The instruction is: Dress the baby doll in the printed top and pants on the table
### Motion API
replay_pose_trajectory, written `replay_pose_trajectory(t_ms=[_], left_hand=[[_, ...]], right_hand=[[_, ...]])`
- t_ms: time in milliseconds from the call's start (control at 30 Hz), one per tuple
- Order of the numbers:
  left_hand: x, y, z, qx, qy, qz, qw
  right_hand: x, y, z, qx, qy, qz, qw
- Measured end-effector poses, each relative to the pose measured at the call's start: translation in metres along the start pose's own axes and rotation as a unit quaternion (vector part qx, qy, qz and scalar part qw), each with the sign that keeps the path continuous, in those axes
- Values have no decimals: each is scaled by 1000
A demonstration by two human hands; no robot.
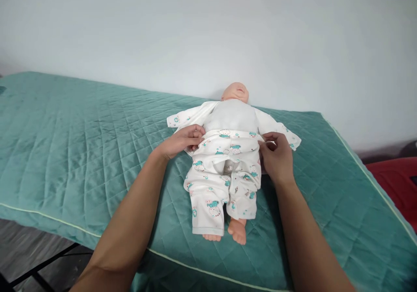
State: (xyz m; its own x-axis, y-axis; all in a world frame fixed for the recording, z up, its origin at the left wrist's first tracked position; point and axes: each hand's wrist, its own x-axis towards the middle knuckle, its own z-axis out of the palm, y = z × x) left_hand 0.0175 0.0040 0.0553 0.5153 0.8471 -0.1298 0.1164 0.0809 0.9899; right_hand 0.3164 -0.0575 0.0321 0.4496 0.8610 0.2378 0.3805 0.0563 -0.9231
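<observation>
A baby doll (235, 91) lies on its back, its head toward the wall and its feet toward me. It wears white printed pants (211, 187), pulled up to the waist, with both feet showing below the cuffs. A white jacket (273, 126) with the same print is on its arms and lies open around a plain pale torso (230, 116). My left hand (185, 141) is closed at the left side of the waistband, fingers curled against the cloth. On the opposite side, my right hand (275, 155) pinches the waistband between thumb and fingers.
The doll rests on a bed with a green quilted cover (97, 144), edged in light piping. A pale wall (163, 31) stands behind it. Beyond the right edge is a red object (395, 183); dark metal legs (48, 261) show at lower left.
</observation>
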Motion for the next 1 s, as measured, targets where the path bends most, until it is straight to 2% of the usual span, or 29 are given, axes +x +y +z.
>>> replay_pose_trajectory(t_ms=[167,333,467,567,667,733,833,1000], left_hand=[[-1,3,-2,41,-62,-30,997],[4,1,0,67,-70,-20,995],[7,-3,8,74,-1,-12,997],[11,-6,16,14,121,42,992],[18,-12,24,-35,226,112,967],[23,-16,27,-16,238,119,964],[27,-21,30,32,221,103,969],[30,-22,33,57,230,78,968]], right_hand=[[1,0,-2,-90,-62,-25,994],[1,0,-1,-139,-57,-16,989],[-2,-3,0,-134,-44,-8,990],[-4,-6,0,-108,-4,-6,994],[-6,-8,1,-96,19,5,995],[-7,-7,2,-104,11,16,994],[-6,-4,3,-113,6,26,993],[-4,2,6,-162,4,10,987]])
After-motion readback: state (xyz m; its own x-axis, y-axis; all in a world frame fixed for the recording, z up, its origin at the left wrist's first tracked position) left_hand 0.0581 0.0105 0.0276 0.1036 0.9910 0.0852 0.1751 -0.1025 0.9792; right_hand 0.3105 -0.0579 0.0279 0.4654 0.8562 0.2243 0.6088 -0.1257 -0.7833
